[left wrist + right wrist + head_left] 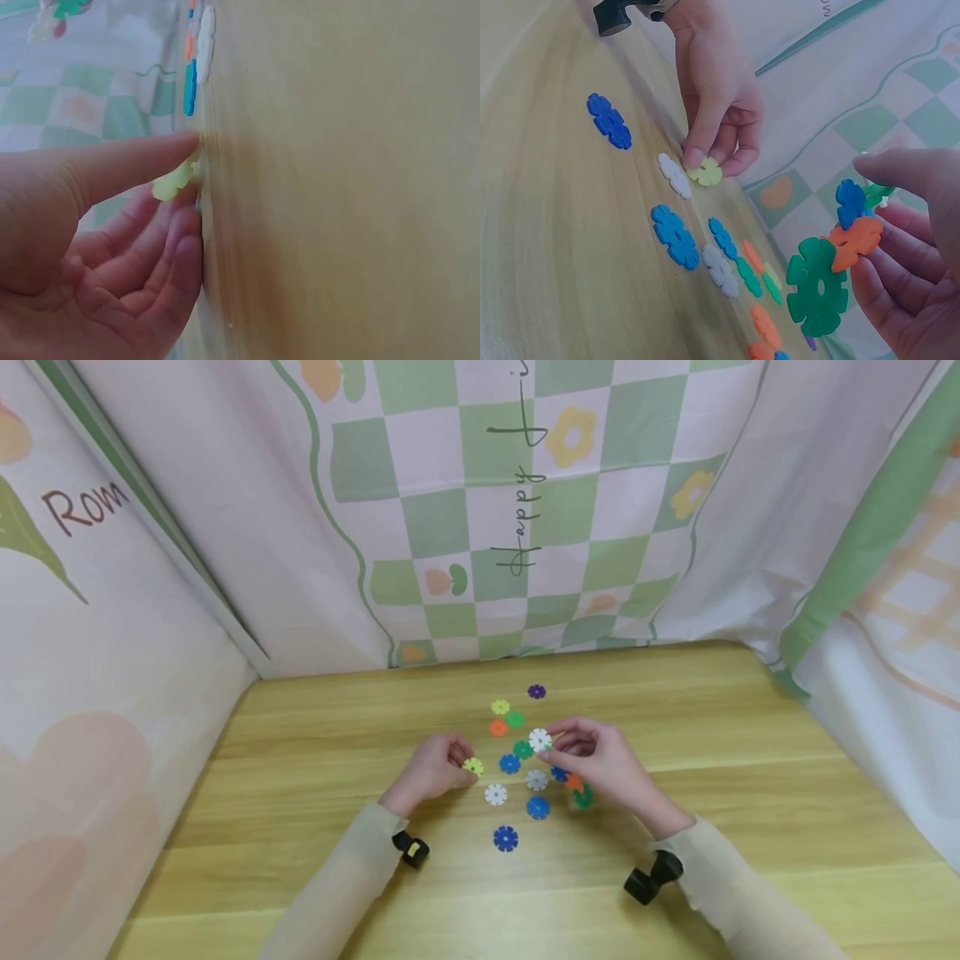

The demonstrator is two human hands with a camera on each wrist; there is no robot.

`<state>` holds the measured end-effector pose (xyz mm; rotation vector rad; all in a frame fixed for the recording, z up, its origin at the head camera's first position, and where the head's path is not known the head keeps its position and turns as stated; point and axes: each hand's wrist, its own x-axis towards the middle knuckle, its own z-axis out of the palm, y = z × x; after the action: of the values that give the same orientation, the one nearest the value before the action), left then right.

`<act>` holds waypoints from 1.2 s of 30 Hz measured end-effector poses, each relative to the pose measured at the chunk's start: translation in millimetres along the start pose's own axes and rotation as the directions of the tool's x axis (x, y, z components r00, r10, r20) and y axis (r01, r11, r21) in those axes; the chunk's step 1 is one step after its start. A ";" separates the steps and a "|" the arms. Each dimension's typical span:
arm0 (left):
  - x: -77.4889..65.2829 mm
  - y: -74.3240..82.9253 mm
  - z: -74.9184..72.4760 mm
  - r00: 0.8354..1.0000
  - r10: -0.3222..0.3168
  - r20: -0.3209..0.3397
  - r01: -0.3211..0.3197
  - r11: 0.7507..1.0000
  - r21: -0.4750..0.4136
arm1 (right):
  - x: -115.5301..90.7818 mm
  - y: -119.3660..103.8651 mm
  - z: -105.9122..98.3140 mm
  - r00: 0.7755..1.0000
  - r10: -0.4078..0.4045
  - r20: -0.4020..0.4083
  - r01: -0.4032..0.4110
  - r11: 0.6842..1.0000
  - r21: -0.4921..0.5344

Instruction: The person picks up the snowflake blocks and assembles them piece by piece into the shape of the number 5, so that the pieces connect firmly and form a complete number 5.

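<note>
Low over the wooden table, my left hand pinches a yellow-green notched plastic disc between thumb and fingers. My right hand holds up a chain of interlocked snowflake discs. The chain includes a green disc, an orange disc, a blue disc and a white disc, the white one by my thumb and index finger. Part of a smaller green disc shows beside the blue one; my thumb and fingers partly hide that end.
Loose discs lie flat between and beyond my hands: a dark blue disc nearest me, a white disc, a light blue disc, a grey disc, several others, and a purple disc farthest. Patterned curtains enclose the table.
</note>
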<state>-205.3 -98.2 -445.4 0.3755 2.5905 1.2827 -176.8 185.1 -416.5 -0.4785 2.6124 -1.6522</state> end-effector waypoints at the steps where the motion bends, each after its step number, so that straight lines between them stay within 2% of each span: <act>1: -0.6 -0.2 0.0 1.000 0.002 -0.004 -0.002 1.000 -0.007 | -0.3 0.3 0.1 1.000 0.000 0.001 0.000 1.000 0.001; 6: -3.7 0.5 1.3 0.999 0.016 -0.031 -0.018 0.998 -0.053 | -0.6 1.1 0.8 1.000 -0.001 0.005 0.001 1.000 0.004; 14: -9.8 11.4 3.4 0.992 0.078 -0.095 -0.086 0.993 -0.084 | -0.1 0.8 1.8 1.000 0.001 0.002 -0.001 1.000 -0.019; 23: -15.9 27.0 9.8 0.968 0.170 -0.184 -0.195 0.972 -0.128 | 0.0 -1.0 5.5 1.000 0.006 0.014 -0.006 1.000 -0.018; 27: -17.6 33.1 13.5 0.961 0.195 -0.198 -0.226 0.963 -0.149 | 0.6 -0.9 9.4 1.000 -0.004 0.023 0.005 1.000 -0.029; 36: -17.6 36.8 20.9 0.958 0.199 -0.207 -0.240 0.950 -0.197 | 0.1 0.0 17.8 0.999 0.017 0.026 -0.017 0.999 -0.030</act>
<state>-177.5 -66.8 -426.7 0.5402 2.5719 1.7412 -173.8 169.4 -424.3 -0.4745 2.6182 -1.5927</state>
